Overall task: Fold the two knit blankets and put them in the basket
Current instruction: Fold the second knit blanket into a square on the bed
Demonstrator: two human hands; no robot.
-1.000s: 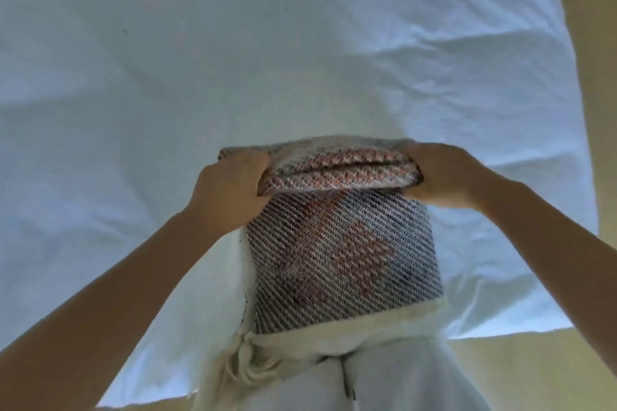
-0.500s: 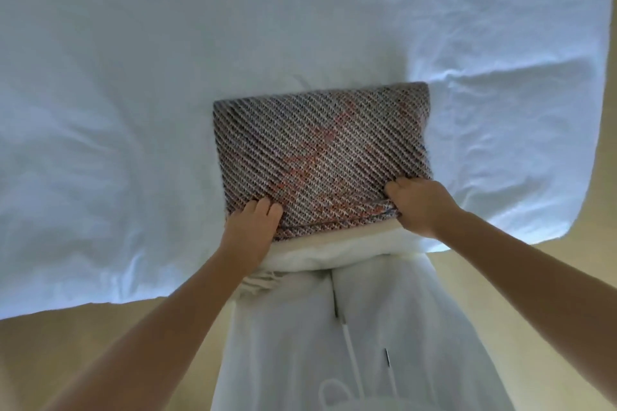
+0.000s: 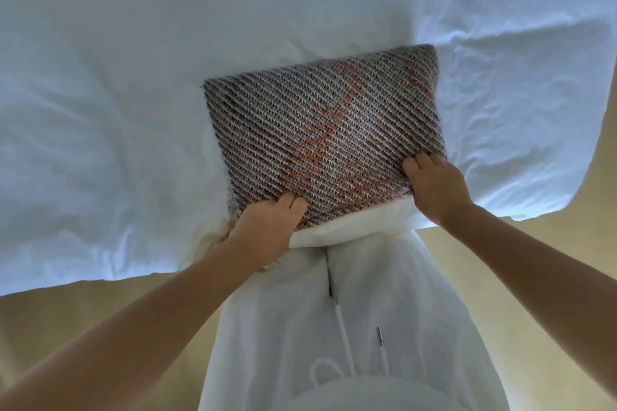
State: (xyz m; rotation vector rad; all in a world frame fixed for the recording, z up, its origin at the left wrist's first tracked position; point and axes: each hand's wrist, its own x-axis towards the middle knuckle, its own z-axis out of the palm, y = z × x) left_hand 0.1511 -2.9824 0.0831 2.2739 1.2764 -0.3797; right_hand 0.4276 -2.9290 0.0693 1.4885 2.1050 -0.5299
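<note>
Knit blanket (image 3: 324, 133): folded over since a second ago, now a compact rectangle on the white bed (image 3: 133, 77). Left hand (image 3: 267, 230) and right hand (image 3: 434, 187) grip its near corners. Fold looks complete; basket unseen.

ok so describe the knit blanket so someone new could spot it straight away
Start from the wide white bed sheet that fills the top of the view. At its near edge, right in front of the person, lies the folded blanket, with a hand at each near corner. It alone is patterned: grey diagonal knit with orange-pink patches.
</note>
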